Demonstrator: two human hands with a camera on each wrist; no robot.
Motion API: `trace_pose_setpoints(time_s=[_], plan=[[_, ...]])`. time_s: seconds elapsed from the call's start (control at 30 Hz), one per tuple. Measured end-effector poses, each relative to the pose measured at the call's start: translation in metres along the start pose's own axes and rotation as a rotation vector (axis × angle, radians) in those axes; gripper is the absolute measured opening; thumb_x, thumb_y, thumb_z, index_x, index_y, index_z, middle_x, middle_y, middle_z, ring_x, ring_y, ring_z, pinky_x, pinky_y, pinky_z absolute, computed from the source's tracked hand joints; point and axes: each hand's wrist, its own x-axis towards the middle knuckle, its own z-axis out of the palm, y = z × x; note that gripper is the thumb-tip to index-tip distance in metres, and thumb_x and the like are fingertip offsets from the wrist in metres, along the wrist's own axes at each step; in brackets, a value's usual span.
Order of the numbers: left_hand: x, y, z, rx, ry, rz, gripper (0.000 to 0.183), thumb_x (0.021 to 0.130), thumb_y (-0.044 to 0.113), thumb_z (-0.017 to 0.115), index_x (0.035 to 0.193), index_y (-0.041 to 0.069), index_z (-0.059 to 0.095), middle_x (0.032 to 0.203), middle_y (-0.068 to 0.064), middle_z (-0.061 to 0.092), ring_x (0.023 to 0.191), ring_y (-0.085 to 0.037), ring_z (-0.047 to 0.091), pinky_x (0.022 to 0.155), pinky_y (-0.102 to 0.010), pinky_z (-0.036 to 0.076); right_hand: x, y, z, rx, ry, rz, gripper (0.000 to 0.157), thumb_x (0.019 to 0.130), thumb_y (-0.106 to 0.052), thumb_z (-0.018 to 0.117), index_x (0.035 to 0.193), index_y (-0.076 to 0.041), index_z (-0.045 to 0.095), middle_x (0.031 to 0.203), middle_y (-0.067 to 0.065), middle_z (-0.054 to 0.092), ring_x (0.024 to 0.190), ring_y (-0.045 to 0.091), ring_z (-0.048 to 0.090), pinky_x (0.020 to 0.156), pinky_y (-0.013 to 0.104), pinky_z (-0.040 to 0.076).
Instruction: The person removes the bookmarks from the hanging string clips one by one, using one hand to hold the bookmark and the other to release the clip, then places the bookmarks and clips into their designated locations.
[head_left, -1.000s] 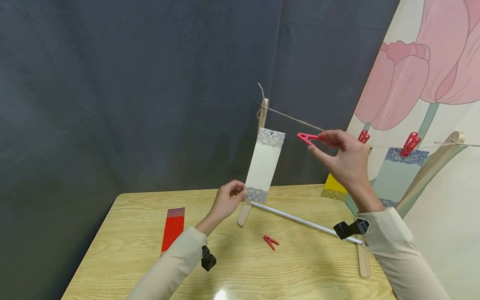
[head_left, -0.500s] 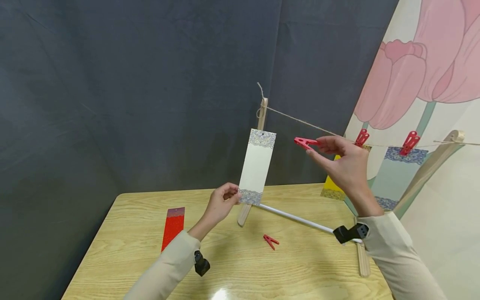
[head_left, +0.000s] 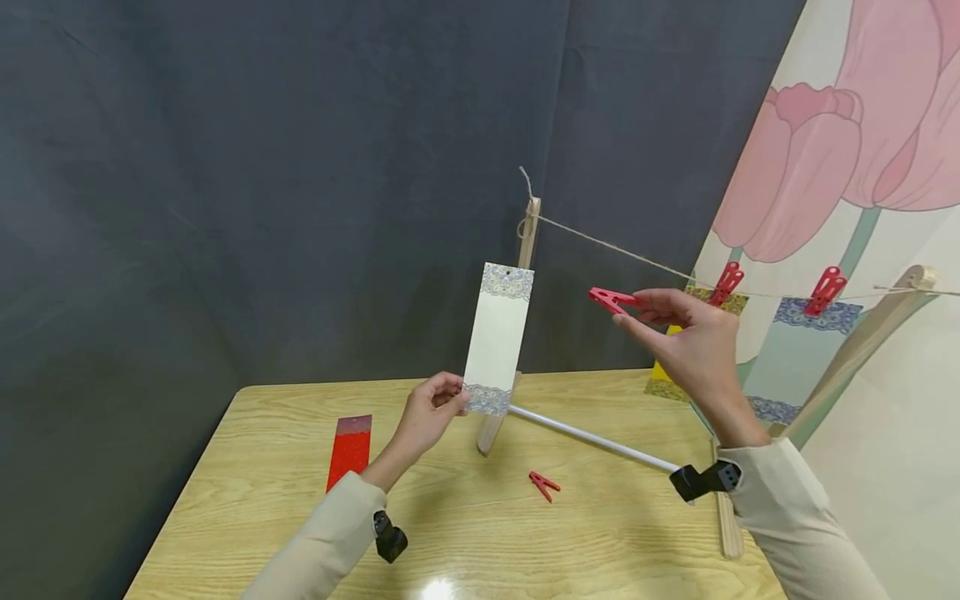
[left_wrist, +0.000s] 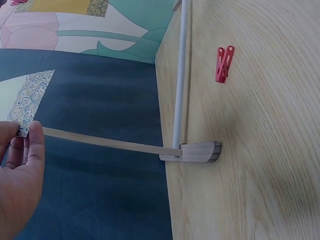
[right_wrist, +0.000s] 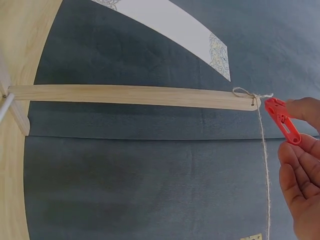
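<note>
My left hand (head_left: 429, 414) pinches a white bookmark-like card (head_left: 498, 333) by its lower left corner and holds it up in the air. Blue lace patterns band both ends of the card, and a small hole sits near its top. In the left wrist view, thumb and fingers grip the patterned end. Between thumb and fingers my right hand (head_left: 693, 337) holds a red clothespin (head_left: 611, 298), pointing left. That clothespin (right_wrist: 283, 120) is apart from both the card and the twine (head_left: 611, 247), which is strung between two wooden posts.
On the twine hang a yellow card (head_left: 666, 379) and a pale blue card (head_left: 798, 354), each under a red clothespin. A red card (head_left: 349, 454) and a loose red clothespin (head_left: 543, 485) lie on the wooden table (head_left: 247, 517). A white rod (head_left: 592, 439) joins the post (head_left: 529, 233) feet.
My left hand has moved left and slightly down with the white card, away from the twine. My right hand has lowered a little, still holding the clothespin.
</note>
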Motion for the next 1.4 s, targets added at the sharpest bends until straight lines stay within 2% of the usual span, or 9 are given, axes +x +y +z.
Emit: trace_pose_setpoints(time_s=[0.23, 0.57, 0.8, 0.97, 1.27, 1.4], plan=[[-0.006, 0.000, -0.006, -0.009, 0.007, -0.014, 0.018, 0.083, -0.004, 0.057, 0.099, -0.012, 0.054, 0.088, -0.025, 0.055, 0.078, -0.039, 0.056, 0.069, -0.035, 0.051, -0.005, 0.003, 0.004, 0.008, -0.007, 0.008, 0.033, 0.068, -0.032, 0.076, 0.095, -0.016, 0.069, 0.079, -0.002, 0.066, 0.066, 0.002, 0.057, 0.059, 0.013, 0.042], [-0.013, -0.004, -0.012, -0.036, 0.031, -0.054, 0.016, 0.083, -0.003, 0.058, 0.097, -0.010, 0.055, 0.087, -0.022, 0.056, 0.078, -0.038, 0.056, 0.069, -0.035, 0.051, -0.013, 0.005, 0.007, 0.010, -0.026, 0.027, 0.033, 0.068, -0.030, 0.077, 0.095, -0.014, 0.068, 0.079, -0.004, 0.066, 0.065, 0.003, 0.057, 0.057, 0.013, 0.043], [-0.013, -0.031, -0.019, -0.059, 0.064, -0.070, 0.013, 0.082, 0.003, 0.062, 0.094, -0.002, 0.058, 0.084, -0.015, 0.056, 0.073, -0.026, 0.058, 0.068, -0.032, 0.051, -0.019, 0.007, 0.012, 0.026, -0.034, 0.026, 0.034, 0.067, -0.031, 0.077, 0.095, -0.014, 0.068, 0.078, -0.004, 0.065, 0.066, 0.005, 0.057, 0.055, 0.015, 0.042], [-0.016, -0.031, -0.021, -0.099, 0.084, -0.097, 0.014, 0.083, 0.003, 0.061, 0.095, -0.002, 0.058, 0.086, -0.016, 0.056, 0.075, -0.024, 0.058, 0.068, -0.034, 0.051, -0.023, 0.008, 0.015, 0.034, -0.040, 0.019, 0.034, 0.067, -0.031, 0.078, 0.095, -0.014, 0.068, 0.078, -0.003, 0.066, 0.066, 0.004, 0.056, 0.053, 0.016, 0.042], [-0.025, -0.033, -0.028, -0.127, 0.083, -0.079, 0.018, 0.083, 0.005, 0.062, 0.096, -0.005, 0.056, 0.087, -0.017, 0.054, 0.075, -0.022, 0.058, 0.069, -0.036, 0.051, -0.030, 0.010, 0.020, 0.034, -0.052, 0.023, 0.034, 0.066, -0.032, 0.078, 0.095, -0.016, 0.068, 0.078, -0.005, 0.065, 0.066, 0.004, 0.056, 0.054, 0.019, 0.042], [-0.029, -0.033, -0.032, -0.133, 0.089, -0.117, 0.018, 0.083, 0.006, 0.062, 0.098, -0.004, 0.056, 0.089, -0.018, 0.053, 0.078, -0.024, 0.058, 0.071, -0.036, 0.051, -0.032, 0.011, 0.022, 0.055, -0.047, 0.016, 0.033, 0.067, -0.028, 0.078, 0.096, -0.015, 0.068, 0.078, -0.002, 0.066, 0.066, 0.004, 0.056, 0.056, 0.019, 0.043]])
